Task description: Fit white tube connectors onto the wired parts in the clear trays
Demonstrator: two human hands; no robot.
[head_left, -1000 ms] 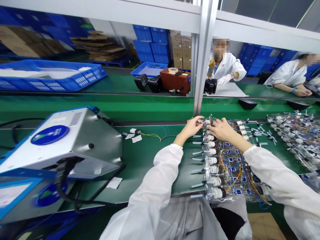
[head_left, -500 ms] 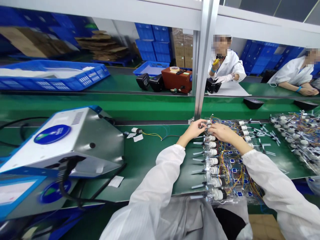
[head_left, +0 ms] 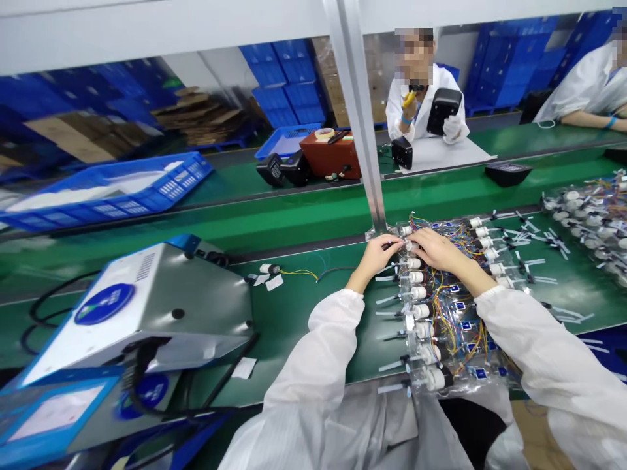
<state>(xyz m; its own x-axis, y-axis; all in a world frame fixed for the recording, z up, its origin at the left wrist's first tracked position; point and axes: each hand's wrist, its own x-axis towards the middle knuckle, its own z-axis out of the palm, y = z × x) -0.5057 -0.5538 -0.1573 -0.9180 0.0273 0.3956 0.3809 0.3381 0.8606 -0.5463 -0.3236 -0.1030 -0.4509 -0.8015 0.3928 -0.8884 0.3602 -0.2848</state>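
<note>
Both of my hands meet at the far part of a row of white cylindrical parts with black ends (head_left: 420,292), which look like small motors or pumps. My left hand (head_left: 376,259) is closed in a pinch at the tube side of one such part; what lies between its fingertips is too small to make out. My right hand (head_left: 435,250) has its fingers closed on the white body of that same cylindrical part (head_left: 410,246). Coloured wires (head_left: 443,307) and small blue boards (head_left: 459,305) in clear plastic lie beside the row, partly under my right forearm.
A white-and-blue machine (head_left: 161,313) with black cables stands at left. One loose wired cylinder (head_left: 269,269) lies near paper scraps (head_left: 274,282). More wired parts (head_left: 588,215) are heaped at right. A metal post (head_left: 360,117) rises ahead; across the line a co-worker (head_left: 426,98) holds a black device.
The view has tilted and shifted. My hands stay at the far end of the row, now around a nearer cylinder. The co-worker opposite has lifted a black device.
</note>
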